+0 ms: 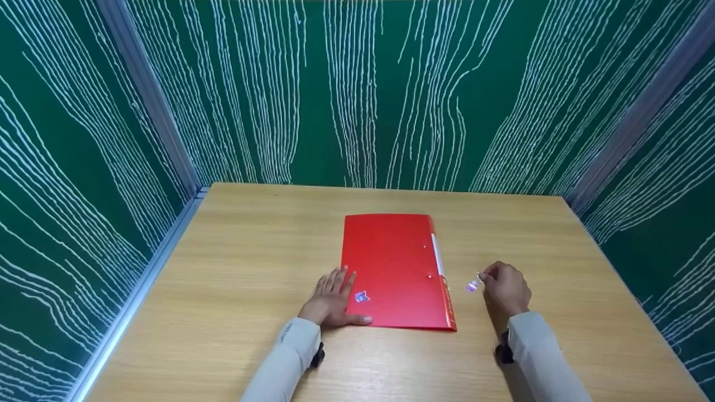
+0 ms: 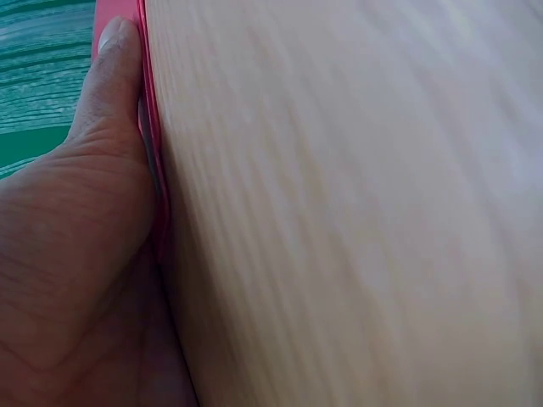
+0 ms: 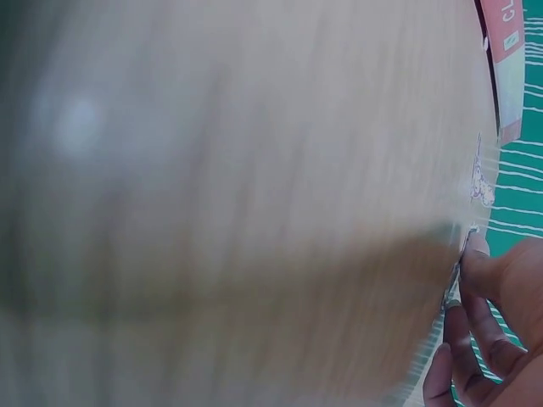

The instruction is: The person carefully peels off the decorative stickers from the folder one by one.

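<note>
On the wooden counter (image 1: pixel 268 251), near the middle, a red file folder (image 1: pixel 391 251) is lying flat, its spine running down the right side and carrying a white label (image 1: pixel 437 254). Near the folder's lower left corner, a small bluish cartoon sticker (image 1: pixel 362 296) is sitting on the cover. Two pale dots (image 1: pixel 429 276) are showing nearer the spine, too small to identify. Across the folder's left edge, the left hand (image 1: pixel 333 298) is resting with straight, spread fingers, its thumb lying along the bottom edge. To the right of the folder and well apart from the bluish sticker, the right hand (image 1: pixel 507 286) is pinching a shiny pink-purple sticker piece (image 1: pixel 472 286) between thumb and fingers, and this piece is pointing toward the spine without touching it. Pale sleeves (image 1: pixel 542 346) are covering both forearms, and a dark device (image 1: pixel 504 349) is sitting at each wrist. Behind the counter, green panels (image 1: pixel 313 111) with wavy white lines are standing between grey posts (image 1: pixel 151 89).
</note>
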